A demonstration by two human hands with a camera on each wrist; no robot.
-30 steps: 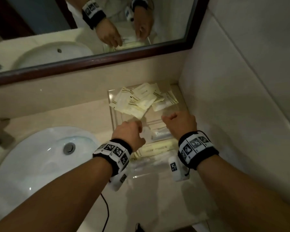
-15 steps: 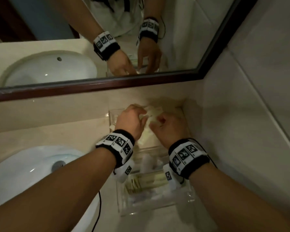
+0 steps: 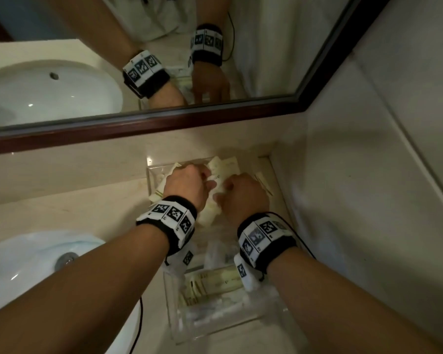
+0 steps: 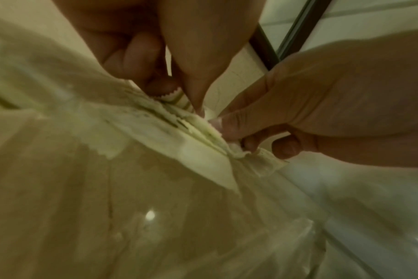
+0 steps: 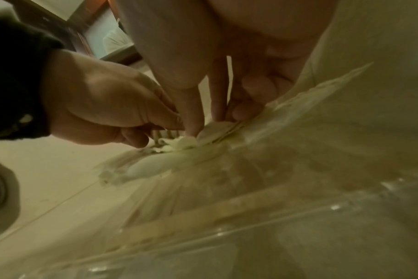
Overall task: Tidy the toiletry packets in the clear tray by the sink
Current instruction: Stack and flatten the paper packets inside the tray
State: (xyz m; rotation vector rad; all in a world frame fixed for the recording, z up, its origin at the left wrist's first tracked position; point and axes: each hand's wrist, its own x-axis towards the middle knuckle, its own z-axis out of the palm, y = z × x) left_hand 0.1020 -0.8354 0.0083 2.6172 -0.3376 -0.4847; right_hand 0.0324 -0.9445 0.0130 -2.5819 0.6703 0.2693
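The cream packets (image 3: 224,166) lie heaped at the far end of the clear tray (image 3: 175,325), against the wall under the mirror (image 3: 164,118). The left hand (image 3: 187,186) and right hand (image 3: 243,194) each pinch packet edges, fingertips nearly meeting. The sink (image 3: 23,264) sits left.

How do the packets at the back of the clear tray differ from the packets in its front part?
The back packets lie in a loose, overlapping pile, while the front packets lie flat and roughly side by side. The left hand and the right hand both pinch the back packets; neither hand touches the front packets. Both groups are pale cream and sit inside the clear tray.
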